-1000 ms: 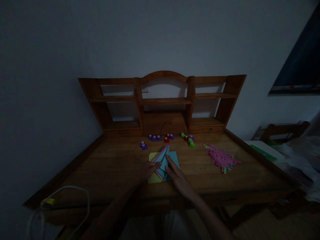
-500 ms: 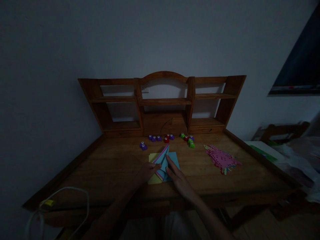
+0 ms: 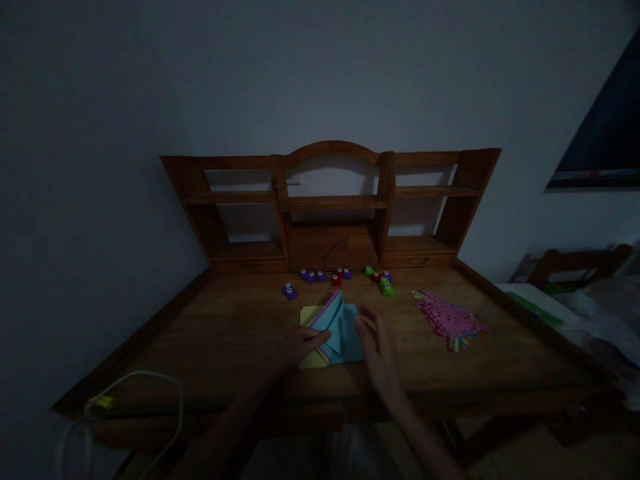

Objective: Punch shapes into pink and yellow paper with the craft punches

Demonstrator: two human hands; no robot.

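Left hand [image 3: 300, 343] pinched the folded paper [image 3: 337, 328], apparently to keep it steady! Right hand [image 3: 381, 350] curled at its side, grip unclear.

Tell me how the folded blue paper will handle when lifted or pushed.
The folded blue paper looks thin at its edges, so probably light. It seems likely to flex, since a flap angles up by the left hand. Pushed, it would probably slide rather than roll: its right part lies flat.
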